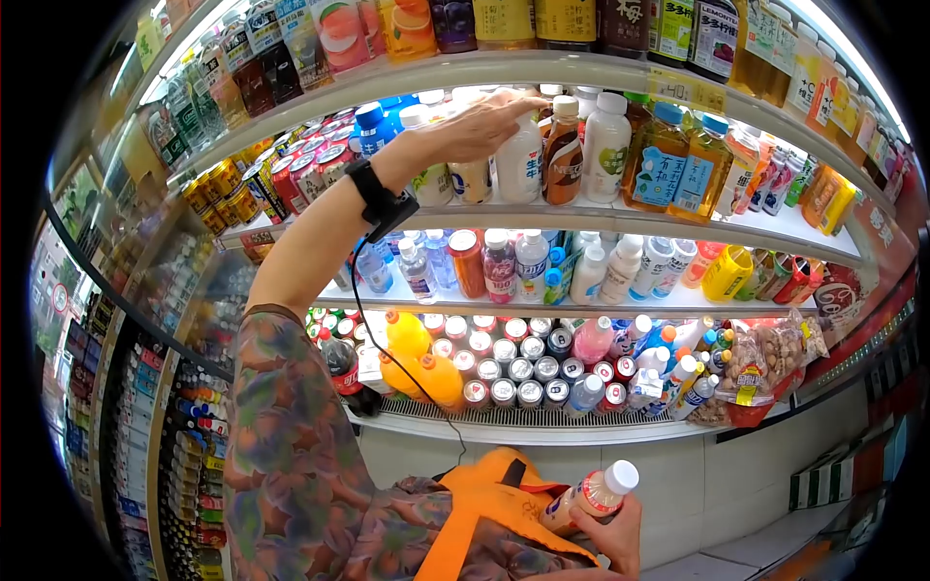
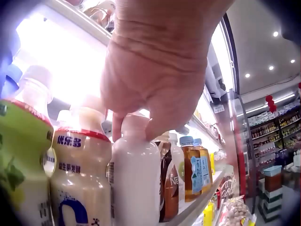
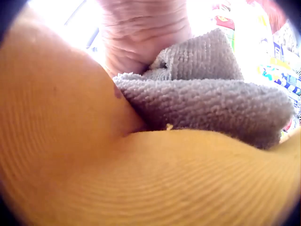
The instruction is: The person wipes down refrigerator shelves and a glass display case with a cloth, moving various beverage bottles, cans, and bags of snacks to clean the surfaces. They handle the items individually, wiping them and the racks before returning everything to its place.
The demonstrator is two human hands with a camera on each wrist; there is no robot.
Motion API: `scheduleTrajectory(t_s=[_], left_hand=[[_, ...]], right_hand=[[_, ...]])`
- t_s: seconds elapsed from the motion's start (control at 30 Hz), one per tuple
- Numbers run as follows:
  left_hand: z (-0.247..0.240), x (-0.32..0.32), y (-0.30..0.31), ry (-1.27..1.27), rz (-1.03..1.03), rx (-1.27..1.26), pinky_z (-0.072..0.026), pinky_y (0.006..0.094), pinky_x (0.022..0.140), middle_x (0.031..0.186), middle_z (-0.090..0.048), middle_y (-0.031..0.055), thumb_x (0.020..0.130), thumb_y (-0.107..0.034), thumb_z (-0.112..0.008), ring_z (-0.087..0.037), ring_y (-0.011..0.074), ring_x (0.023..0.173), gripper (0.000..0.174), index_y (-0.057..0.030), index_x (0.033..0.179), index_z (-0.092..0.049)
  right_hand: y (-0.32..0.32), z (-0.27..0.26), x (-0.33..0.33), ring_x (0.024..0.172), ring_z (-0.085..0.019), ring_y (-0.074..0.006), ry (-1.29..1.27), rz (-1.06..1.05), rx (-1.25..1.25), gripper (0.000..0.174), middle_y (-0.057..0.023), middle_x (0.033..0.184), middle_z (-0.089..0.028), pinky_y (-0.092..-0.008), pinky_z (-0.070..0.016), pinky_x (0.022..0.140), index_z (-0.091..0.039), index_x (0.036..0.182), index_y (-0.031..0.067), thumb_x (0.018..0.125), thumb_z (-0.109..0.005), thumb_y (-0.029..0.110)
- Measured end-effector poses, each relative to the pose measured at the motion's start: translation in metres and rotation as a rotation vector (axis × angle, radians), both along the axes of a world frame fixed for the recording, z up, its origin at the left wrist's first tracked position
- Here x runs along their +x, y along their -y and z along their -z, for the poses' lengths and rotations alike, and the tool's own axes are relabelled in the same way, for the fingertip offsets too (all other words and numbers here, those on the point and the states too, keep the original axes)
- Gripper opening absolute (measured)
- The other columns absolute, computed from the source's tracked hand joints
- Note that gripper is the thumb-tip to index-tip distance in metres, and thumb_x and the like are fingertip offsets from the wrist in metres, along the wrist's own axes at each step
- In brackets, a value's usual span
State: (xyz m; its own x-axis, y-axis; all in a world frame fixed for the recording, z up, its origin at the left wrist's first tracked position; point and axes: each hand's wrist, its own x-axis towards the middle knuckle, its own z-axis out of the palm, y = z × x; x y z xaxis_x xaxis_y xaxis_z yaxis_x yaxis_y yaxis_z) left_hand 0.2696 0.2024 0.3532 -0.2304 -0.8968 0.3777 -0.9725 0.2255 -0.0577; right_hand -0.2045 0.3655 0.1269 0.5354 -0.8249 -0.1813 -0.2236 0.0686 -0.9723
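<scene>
My left hand (image 1: 481, 128) reaches over the front of a refrigerated shelf. In the left wrist view, its thumb and fingers pinch the neck of a white bottle (image 2: 136, 181) that stands upright. Beside that bottle are a brown Nescafé bottle (image 1: 563, 155) and a pale yogurt-drink bottle (image 2: 81, 165). Low in front of the body, my right hand (image 1: 620, 535) grips a tilted drink bottle (image 1: 581, 501) with a white cap. A folded grey cloth (image 3: 207, 106) lies close against the hand (image 3: 143, 33) in the right wrist view; the bottle is hidden there.
The shelf edge (image 1: 484, 215) runs below the left hand, with another shelf of drinks above. Amber bottles (image 1: 693, 169) stand to the right. Cans (image 1: 529, 392) and orange bottles (image 1: 439, 381) fill the bottom level. A dark cable (image 1: 373, 334) hangs from the left wrist.
</scene>
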Motion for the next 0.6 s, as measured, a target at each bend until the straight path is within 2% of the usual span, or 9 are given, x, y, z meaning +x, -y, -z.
scheduleTrajectory(t_s=[0.07,0.13,0.17,0.2,0.27,0.3,0.4,0.53,0.6], left_hand=[[0.012,-0.007,0.003,0.010,0.010,-0.176,-0.0399,0.0475,0.106,0.135,-0.046,0.0236,0.098,-0.007,-0.042,-0.047,0.0384,0.124,0.048,-0.0143,0.144,-0.032],[0.005,-0.015,0.001,0.072,-0.020,-0.177,-0.0374,0.0462,0.108,0.136,-0.045,0.0249,0.098,-0.008,-0.041,-0.047,0.0379,0.125,0.046,-0.0086,0.143,-0.033],[-0.010,-0.024,-0.005,0.008,-0.145,-0.005,-0.0363,0.0453,0.109,0.138,-0.044,0.0250,0.098,-0.008,-0.043,-0.045,0.0373,0.128,0.043,-0.0017,0.140,-0.037],[-0.003,0.003,0.009,0.454,-0.143,-0.052,-0.0362,0.0435,0.109,0.137,-0.046,0.0245,0.099,-0.013,-0.042,-0.045,0.0360,0.129,0.041,0.0028,0.136,-0.042],[-0.008,0.002,0.004,0.010,-0.276,-0.070,-0.0393,0.0415,0.106,0.133,-0.051,0.0248,0.100,-0.017,-0.040,-0.048,0.0368,0.124,0.040,0.0052,0.133,-0.046],[-0.011,0.003,-0.003,0.151,-0.214,-0.099,-0.0419,0.0402,0.101,0.126,-0.056,0.0250,0.101,-0.022,-0.038,-0.053,0.0370,0.117,0.041,0.0037,0.132,-0.049],[-0.016,-0.010,-0.032,-0.078,-0.208,-0.158,-0.0455,0.0390,0.094,0.118,-0.061,0.0241,0.101,-0.022,-0.041,-0.058,0.0373,0.108,0.037,0.0002,0.126,-0.056],[0.028,-0.027,-0.060,-0.388,-0.064,-0.530,-0.0491,0.0376,0.082,0.098,-0.068,0.0159,0.093,-0.005,-0.050,-0.064,0.0300,0.094,0.021,-0.0010,0.108,-0.064],[0.063,-0.031,-0.064,-0.148,0.071,-0.636,-0.0510,0.0349,0.074,0.092,-0.068,0.0131,0.088,-0.003,-0.057,-0.066,0.0244,0.083,0.018,-0.0015,0.104,-0.064]], right_hand=[[0.000,-0.004,0.002,0.090,-0.068,-0.0193,-0.005,0.003,-0.001,0.055,-0.0129,0.097,-0.069,-0.0326,-0.0533,0.083,-0.061,0.107,-0.0043,0.065,-0.085,0.021],[0.001,-0.010,0.004,0.090,-0.068,-0.0191,-0.056,-0.018,-0.017,0.054,-0.0129,0.097,-0.069,-0.0325,-0.0533,0.083,-0.061,0.107,-0.0044,0.065,-0.085,0.020],[0.001,-0.008,0.003,0.090,-0.067,-0.0189,-0.047,-0.012,-0.012,0.053,-0.0128,0.097,-0.069,-0.0325,-0.0532,0.083,-0.061,0.107,-0.0044,0.066,-0.085,0.019],[0.001,-0.002,0.001,0.090,-0.067,-0.0188,-0.039,-0.007,-0.009,0.053,-0.0126,0.097,-0.069,-0.0325,-0.0532,0.083,-0.061,0.108,-0.0045,0.066,-0.085,0.018],[0.001,-0.009,0.003,0.090,-0.067,-0.0187,-0.016,0.014,-0.019,0.053,-0.0124,0.097,-0.069,-0.0325,-0.0533,0.083,-0.061,0.108,-0.0045,0.066,-0.085,0.018],[0.001,-0.013,0.003,0.090,-0.067,-0.0184,-0.031,0.020,-0.017,0.054,-0.0123,0.097,-0.069,-0.0322,-0.0531,0.083,-0.061,0.108,-0.0045,0.066,-0.085,0.017],[0.000,-0.004,-0.002,0.090,-0.066,-0.0182,-0.028,0.043,-0.028,0.053,-0.0121,0.097,-0.068,-0.0323,-0.0529,0.083,-0.060,0.108,-0.0045,0.066,-0.085,0.016],[0.000,0.001,-0.004,0.089,-0.065,-0.0178,-0.012,0.090,0.033,0.052,-0.0112,0.099,-0.067,-0.0324,-0.0527,0.081,-0.058,0.109,-0.0049,0.067,-0.084,0.014],[0.002,0.000,-0.001,0.088,-0.065,-0.0176,-0.022,0.083,0.026,0.052,-0.0112,0.098,-0.067,-0.0322,-0.0527,0.081,-0.059,0.108,-0.0050,0.067,-0.084,0.014]])
